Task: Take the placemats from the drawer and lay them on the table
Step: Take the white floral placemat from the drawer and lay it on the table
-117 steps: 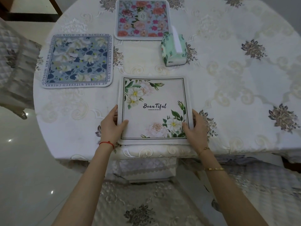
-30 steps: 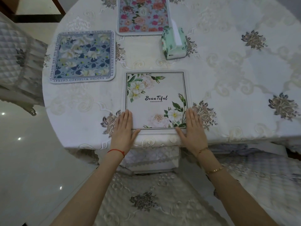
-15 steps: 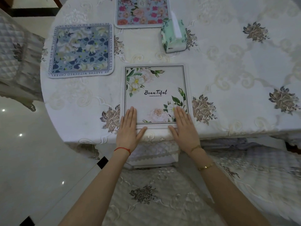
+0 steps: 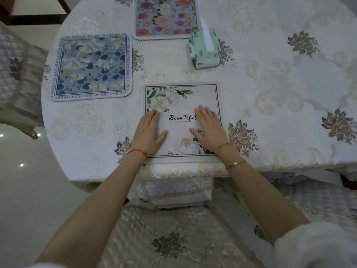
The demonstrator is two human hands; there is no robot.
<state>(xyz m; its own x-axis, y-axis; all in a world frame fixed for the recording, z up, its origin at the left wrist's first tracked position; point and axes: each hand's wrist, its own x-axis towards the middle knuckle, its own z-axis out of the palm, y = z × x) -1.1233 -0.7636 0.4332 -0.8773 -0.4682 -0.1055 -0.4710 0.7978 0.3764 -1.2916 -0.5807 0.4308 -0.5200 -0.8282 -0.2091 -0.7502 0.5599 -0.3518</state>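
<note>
Placemats: three lay on the table [image 4: 270, 93]; both hands, left [image 4: 148, 130] and right [image 4: 209, 128], pressed flat, fingers spread, gripping nothing, on the nearest mat [image 4: 181, 97].

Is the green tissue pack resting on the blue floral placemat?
No, the green tissue pack sits on the tablecloth, apart from the blue floral placemat.

Bare tablecloth [image 4: 280, 105] lies open rightward; tissue pack [image 4: 204, 49] blocks straight ahead.
</note>
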